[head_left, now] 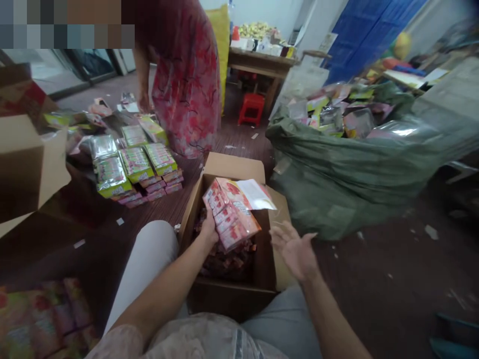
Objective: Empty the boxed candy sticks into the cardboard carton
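Between my knees stands an open cardboard box with many small dark wrapped pieces in its bottom. My left hand grips the left side of a pink display box of small packets, held tilted over the cardboard box. A white-and-yellow flap stands out from the display box's upper right. To the right, my right hand is palm up with its fingers spread, holding nothing, over the cardboard box's right flap.
Stacked display boxes sit on the floor at left, near a person in a floral dress. A large green sack of torn packaging bulges at right. More packs lie lower left; an open carton stands at the left edge.
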The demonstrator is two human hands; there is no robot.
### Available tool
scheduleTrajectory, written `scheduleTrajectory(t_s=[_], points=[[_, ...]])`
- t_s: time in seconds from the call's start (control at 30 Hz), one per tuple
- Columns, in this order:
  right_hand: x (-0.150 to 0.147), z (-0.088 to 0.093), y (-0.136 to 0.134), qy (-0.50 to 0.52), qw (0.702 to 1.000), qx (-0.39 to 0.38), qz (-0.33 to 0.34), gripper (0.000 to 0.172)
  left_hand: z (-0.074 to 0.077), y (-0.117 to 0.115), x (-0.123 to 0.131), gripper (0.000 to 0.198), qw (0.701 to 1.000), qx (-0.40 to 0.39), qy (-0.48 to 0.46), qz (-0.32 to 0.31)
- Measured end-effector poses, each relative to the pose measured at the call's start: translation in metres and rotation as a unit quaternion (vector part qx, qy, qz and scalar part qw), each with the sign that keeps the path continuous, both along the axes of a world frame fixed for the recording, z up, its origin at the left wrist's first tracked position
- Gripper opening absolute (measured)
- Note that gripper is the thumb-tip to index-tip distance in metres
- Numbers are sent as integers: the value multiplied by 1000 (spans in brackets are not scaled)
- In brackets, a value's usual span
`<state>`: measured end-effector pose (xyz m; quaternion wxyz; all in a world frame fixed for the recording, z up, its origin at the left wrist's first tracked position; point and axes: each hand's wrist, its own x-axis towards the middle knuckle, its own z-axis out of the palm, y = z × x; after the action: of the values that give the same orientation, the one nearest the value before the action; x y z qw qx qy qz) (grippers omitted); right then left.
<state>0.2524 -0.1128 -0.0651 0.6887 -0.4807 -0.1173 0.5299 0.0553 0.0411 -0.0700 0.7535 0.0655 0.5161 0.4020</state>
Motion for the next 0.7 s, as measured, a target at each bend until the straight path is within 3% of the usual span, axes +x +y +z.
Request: scheduleTrajectory(t_s=[0.1,0.2,0.3,0.37,0.47,0.53,0.7], points=[[-62,-12,-4,-67,998,-5,-20,101,14,-15,15,67,1000,15,2,2],[-91,-6,6,-109,988,1,-110,90,28,-24,8,71,996,61,-9,-66],[-70,15,9,-154,981,51,-107,69,50,-11,-17,79,988,116,-13,-100],[-45,25,9,-182,978,75,-64,69,66,1,-30,80,981,149,-14,-125],[-18,25,13,-161,986,39,-30,71,85,11,-33,69,957,181,-43,-224],[-12,21,18,-155,987,26,-38,75,91,10,-29,62,946,179,-46,-266],[-16,19,31,-236,965,74,-83,81,85,5,-31,62,961,178,-19,-209]])
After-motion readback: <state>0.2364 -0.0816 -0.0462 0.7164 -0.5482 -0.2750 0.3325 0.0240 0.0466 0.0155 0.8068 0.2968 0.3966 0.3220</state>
